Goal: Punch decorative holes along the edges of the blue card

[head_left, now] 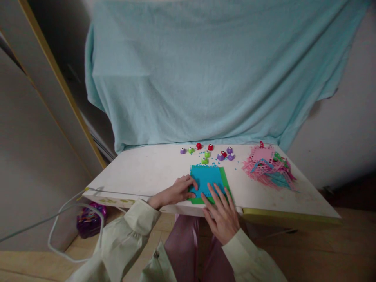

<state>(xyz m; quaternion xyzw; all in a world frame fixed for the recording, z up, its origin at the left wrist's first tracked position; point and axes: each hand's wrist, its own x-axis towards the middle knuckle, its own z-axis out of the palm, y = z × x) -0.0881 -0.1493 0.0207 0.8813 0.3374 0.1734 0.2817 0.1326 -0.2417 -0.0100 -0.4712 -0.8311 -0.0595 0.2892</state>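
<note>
A blue sheet of paper [207, 176] with small holes along its edges lies on top of a green sheet [225, 179], whose right and lower margins show. My left hand [181, 190] rests at the blue sheet's left edge, its thumb and forefinger curved and apart on the paper. Flat on the sheet's lower right part is my right hand [221, 215], fingers spread. Just beyond the paper sit several small red, green and purple pieces with white eye-like tops, among them a green one [205, 160] and a purple one [220, 157]. Tiny blue paper bits are scattered around them.
At the right of the white table [141, 164] is a heap of pink, blue and green paper strips [267, 172]. A light blue cloth [205, 78] hangs behind the table. A pale cable [55, 223] loops at the left, near a purple package [89, 221] on the floor.
</note>
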